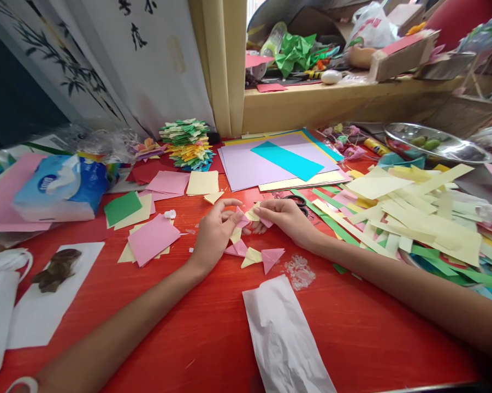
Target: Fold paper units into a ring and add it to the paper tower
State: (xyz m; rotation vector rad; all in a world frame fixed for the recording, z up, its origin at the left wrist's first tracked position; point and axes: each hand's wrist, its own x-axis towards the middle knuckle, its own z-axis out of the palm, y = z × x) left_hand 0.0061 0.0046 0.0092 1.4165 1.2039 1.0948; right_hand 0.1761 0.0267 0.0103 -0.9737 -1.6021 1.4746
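My left hand (213,230) is closed, pinching a pink folded paper piece (242,218) between thumb and fingers. My right hand (285,217) is closed on a pale yellow folded paper piece (253,212) that meets the pink one, with more pink paper showing under its fingers. Below the hands, a row of small folded triangles curves over the red tabletop: a yellow triangle (252,257) between pink ones, with a pink triangle (272,258) at the right end. Whether this row is joined to the held pieces, I cannot tell.
Black-handled scissors (297,201) lie behind my right hand. Pink squares (154,239) and a green square (123,209) are at left. Paper strips (413,218) heap at right. A white paper sleeve (284,338) lies in front, and a folded-paper stack (188,144) stands behind.
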